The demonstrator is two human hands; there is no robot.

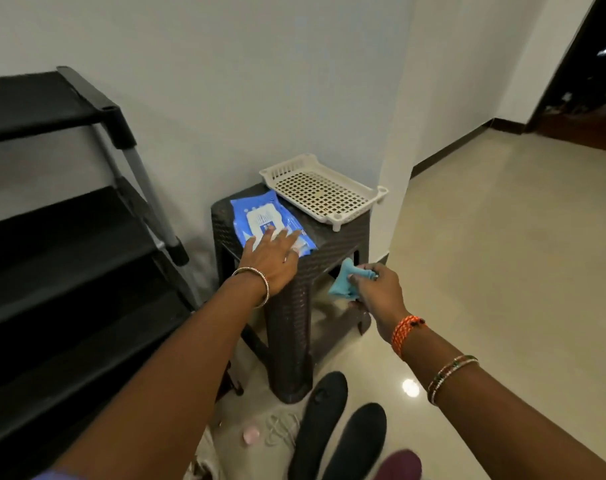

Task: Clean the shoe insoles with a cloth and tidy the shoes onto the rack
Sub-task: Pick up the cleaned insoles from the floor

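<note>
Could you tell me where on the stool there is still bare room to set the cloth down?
On the stool, a bare strip runs along the near right edge, between the wipes pack and the white tray. The tray's floor is bare too. The left half is crowded: the pack lies under the left hand.
</note>
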